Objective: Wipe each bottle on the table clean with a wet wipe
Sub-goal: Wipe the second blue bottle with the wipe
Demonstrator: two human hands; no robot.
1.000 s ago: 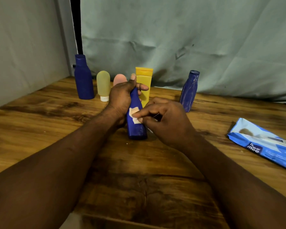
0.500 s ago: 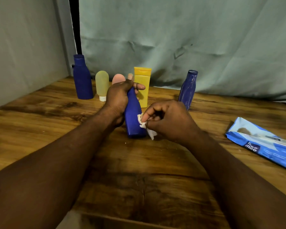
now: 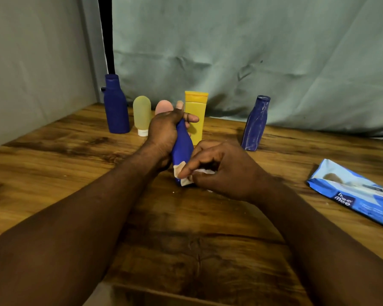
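Blue bottle [image 3: 183,146]: held tilted midway between the side edges of the counter [image 3: 53,173], neck clasped by the left grip [image 3: 164,131]. Wet wipe [image 3: 181,173]: pinched by the right grip [image 3: 221,171], pressed against the bottle's base.

- A wooden table [image 3: 53,173] fills the lower part of the view, its top a warm brown with dark grain streaks and darker blotches near the middle.
- The table's front edge [image 3: 164,294] runs along the bottom of the view. A pale patch shows below it, too little to identify.
- A pale green cloth backdrop [image 3: 252,51] hangs behind the table, creased and wrinkled, its lower edge meeting the tabletop.
- A grey cloth panel [image 3: 31,74] closes off the left side and reaches down to the table.
- Between the two cloths stands a narrow dark gap [image 3: 105,40].
- The light is dim and even, with soft shadows on the backdrop.
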